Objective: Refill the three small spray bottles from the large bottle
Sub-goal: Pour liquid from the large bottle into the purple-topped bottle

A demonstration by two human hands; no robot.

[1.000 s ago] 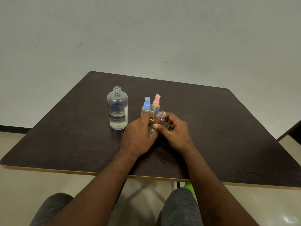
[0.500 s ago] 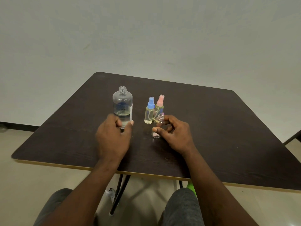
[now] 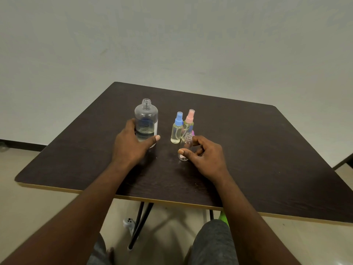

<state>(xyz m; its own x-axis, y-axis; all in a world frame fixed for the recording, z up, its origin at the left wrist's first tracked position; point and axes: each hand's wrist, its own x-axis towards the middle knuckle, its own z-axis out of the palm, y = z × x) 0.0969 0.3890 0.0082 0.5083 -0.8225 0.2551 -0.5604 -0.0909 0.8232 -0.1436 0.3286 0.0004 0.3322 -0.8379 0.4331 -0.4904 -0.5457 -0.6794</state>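
My left hand (image 3: 131, 145) is wrapped round the lower part of the large bottle (image 3: 146, 121), thumb across the front near its base, fingers behind it. Bottle stands upright on the counter (image 3: 257, 150), no cap, neck open, clear liquid in roughly the bottom third, label on the back side.

My right hand (image 3: 205, 156) pinches the open small bottle (image 3: 185, 149) btwn thumb at the front and fingers at the back. That one is uncapped, upright, base on the counter, looks nearly empty; can't tell if there's any liquid in it.

Just beyond the right hand's fingertips stand two more small bottles, both w/ spray tops on: the blue-capped bottle (image 3: 177, 129) and the pink-capped bottle (image 3: 189, 120), touching or almost touching each other, each holding pale yellowish liquid. Blue one sits btwn my two hands, closer to the right. A bit of purple (image 3: 193, 133) peeks out behind the open bottle, too hidden to ID.
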